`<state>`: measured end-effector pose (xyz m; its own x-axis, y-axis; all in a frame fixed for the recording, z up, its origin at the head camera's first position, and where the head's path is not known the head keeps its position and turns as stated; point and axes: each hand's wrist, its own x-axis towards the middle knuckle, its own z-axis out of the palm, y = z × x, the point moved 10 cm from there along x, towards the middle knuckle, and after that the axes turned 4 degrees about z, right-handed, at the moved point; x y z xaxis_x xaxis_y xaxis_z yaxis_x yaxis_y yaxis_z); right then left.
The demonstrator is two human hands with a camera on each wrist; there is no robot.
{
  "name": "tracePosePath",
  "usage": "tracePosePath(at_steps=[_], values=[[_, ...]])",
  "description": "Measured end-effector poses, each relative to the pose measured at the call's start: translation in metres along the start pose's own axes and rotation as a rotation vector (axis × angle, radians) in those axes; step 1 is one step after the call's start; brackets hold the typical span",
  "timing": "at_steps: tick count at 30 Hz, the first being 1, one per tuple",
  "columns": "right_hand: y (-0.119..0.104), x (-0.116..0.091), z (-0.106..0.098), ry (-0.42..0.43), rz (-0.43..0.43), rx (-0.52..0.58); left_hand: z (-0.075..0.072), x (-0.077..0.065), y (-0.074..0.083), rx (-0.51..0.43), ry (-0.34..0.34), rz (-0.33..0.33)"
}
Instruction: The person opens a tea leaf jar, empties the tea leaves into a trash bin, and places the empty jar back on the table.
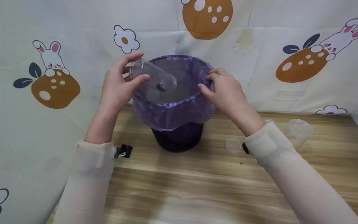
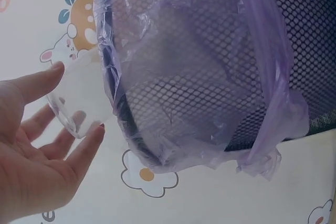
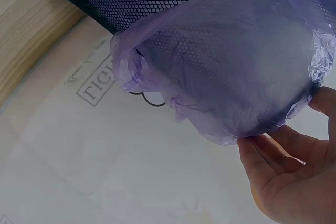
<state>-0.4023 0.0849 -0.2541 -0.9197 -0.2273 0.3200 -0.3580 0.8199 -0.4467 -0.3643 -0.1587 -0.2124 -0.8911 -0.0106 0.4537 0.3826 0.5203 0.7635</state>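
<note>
A clear plastic cup [image 1: 155,76] lies tilted over the mouth of a mesh trash can [image 1: 179,137], its open end pointing down and to the right. Thumb and fingers of my left hand [image 1: 117,84] grip the cup near its base. Some small dark bits sit inside, close to its lip. A thin purple bag [image 1: 172,115] lines the can and folds down over the rim. My right hand [image 1: 227,90] pinches the bagged rim on the right side. In the right wrist view, the fingertips [image 3: 249,145] touch the purple film at the rim.
On the wooden table [image 1: 154,186], a clear container [image 1: 298,130] stands at the right, partly behind the right sleeve. A small round translucent lid [image 1: 233,145] lies left of that sleeve. By the left sleeve is a small black packet [image 1: 124,151]. A cloth with printed rabbits hangs behind.
</note>
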Motion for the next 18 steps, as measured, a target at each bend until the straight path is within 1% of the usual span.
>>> tracePosePath(at_steps=[2, 3, 5, 7, 9, 10, 14, 16, 18], values=[[0.000, 0.000, 0.000, 0.000, 0.001, 0.002, -0.005, 0.000, 0.007, -0.011, 0.041, 0.071], [-0.001, 0.000, 0.000, 0.001, 0.000, 0.002, -0.006, -0.001, 0.011, -0.005, 0.049, 0.104], [-0.001, 0.000, 0.000, 0.003, -0.004, 0.004, -0.008, -0.001, 0.017, 0.016, 0.049, 0.159], [-0.001, 0.000, 0.000, 0.008, -0.005, 0.005, -0.009, -0.002, 0.022, 0.044, 0.042, 0.196], [-0.001, 0.001, 0.000, 0.013, -0.007, 0.006, -0.006, -0.002, 0.025, 0.094, 0.008, 0.207], [-0.001, 0.000, 0.000, 0.015, -0.008, 0.005, -0.005, -0.002, 0.025, 0.109, 0.002, 0.211], [0.000, 0.001, 0.000, 0.018, -0.006, 0.003, -0.007, -0.004, 0.027, 0.165, 0.026, 0.209], [0.001, 0.001, 0.000, 0.013, 0.002, 0.003, -0.010, -0.005, 0.026, 0.178, 0.061, 0.202], [0.003, 0.001, 0.001, 0.007, 0.009, 0.006, -0.010, -0.007, 0.025, 0.192, 0.073, 0.193]])
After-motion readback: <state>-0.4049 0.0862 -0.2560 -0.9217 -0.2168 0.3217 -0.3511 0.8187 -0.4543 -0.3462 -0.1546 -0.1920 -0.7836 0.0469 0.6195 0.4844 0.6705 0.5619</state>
